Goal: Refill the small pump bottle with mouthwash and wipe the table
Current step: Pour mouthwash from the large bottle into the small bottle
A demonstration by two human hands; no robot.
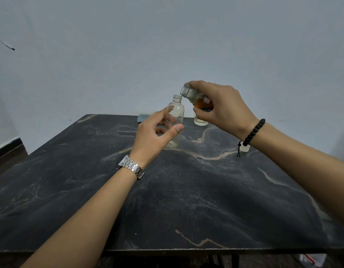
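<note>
At frame centre, the right hand point(221, 107) grips a tilted mouthwash bottle point(196, 97) above the uncapped small bottle point(176, 111) standing on the dark bench point(186, 190), while the left hand point(155, 136) hovers beside it, fingers point(163, 113) released.

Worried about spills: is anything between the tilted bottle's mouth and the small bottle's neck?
Nothing visible: the mouthwash bottle in the right hand tilts beside the small bottle, whose neck is open.

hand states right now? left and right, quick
Left hand: open, fingers spread around the small clear bottle, grip not closed.
Right hand: holding the tilted mouthwash bottle.
</note>
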